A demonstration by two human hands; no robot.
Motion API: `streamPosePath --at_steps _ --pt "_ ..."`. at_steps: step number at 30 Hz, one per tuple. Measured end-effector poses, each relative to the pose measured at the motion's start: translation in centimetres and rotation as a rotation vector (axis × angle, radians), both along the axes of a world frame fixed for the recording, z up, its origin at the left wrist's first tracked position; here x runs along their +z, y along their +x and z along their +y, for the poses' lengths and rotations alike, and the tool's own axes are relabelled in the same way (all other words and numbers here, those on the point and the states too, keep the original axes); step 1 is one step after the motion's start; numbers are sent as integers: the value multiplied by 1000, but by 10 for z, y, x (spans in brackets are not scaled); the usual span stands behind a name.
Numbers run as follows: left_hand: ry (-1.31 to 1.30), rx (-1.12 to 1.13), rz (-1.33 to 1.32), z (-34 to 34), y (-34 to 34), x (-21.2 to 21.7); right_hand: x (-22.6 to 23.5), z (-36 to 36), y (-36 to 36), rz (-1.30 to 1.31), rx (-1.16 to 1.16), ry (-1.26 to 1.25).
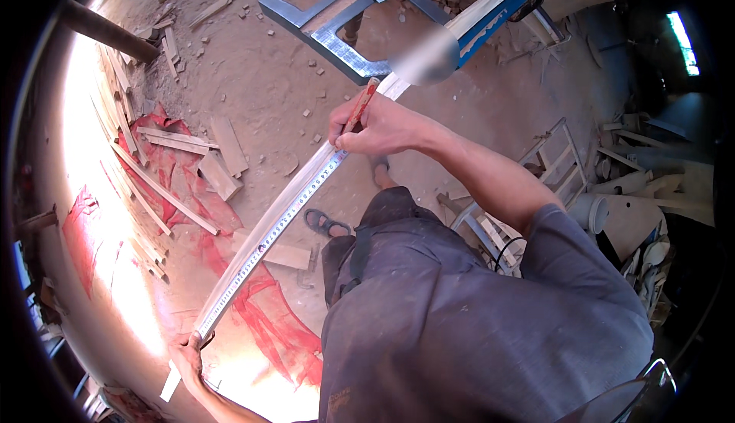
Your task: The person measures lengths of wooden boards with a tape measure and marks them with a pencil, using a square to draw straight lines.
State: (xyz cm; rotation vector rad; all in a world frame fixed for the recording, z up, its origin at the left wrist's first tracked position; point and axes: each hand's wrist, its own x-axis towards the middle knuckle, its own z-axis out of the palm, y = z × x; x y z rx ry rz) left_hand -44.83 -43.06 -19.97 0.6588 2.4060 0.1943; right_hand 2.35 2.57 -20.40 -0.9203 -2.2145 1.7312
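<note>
A long, pale wooden strip (256,228) slants across the view, with a white tape measure (287,218) stretched along it. My left hand (186,356) is closed around the strip and the tape at the lower left; a short pale end pokes out past it. Near the tape's other end, my right hand (375,128) is closed on a red pencil (361,105) and rests at the strip. The pencil points up and slightly right. Whether the right fingers also pinch the tape is hidden. Beyond this hand the pale wood continues toward the upper right.
A grey metal frame (344,46) stands ahead, beside a blue machine part (498,21). Loose boards (222,174) and a red sheet (279,316) lie on the floor at left. Wooden strips lean along the left side. A white bucket (589,212) stands at right among scrap wood.
</note>
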Motion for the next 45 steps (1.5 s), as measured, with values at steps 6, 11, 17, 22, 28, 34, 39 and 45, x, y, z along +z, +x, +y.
streamPosePath --at_steps 6,11,17,22,28,34,39,45 --pt "-11 13 0 -6 -6 -6 -1 0 0 1 35 36" --pt "-39 18 -4 -3 -4 -2 -4 0 0 -5 41 43" --pt "-46 16 -3 1 -1 1 -9 -2 -3 79 -4 99" --pt "-34 15 -12 0 -3 0 -7 0 -2 72 4 102" --pt "-26 43 -30 -1 -4 -1 -7 -1 -4 76 -17 102" --pt "-53 53 -7 3 0 2 -8 -1 -5 78 -23 109" --pt "-42 46 -25 4 0 3 -6 -2 -5 56 -15 105" --pt "-34 19 -21 5 -1 5 -12 -6 -2 172 -102 149"
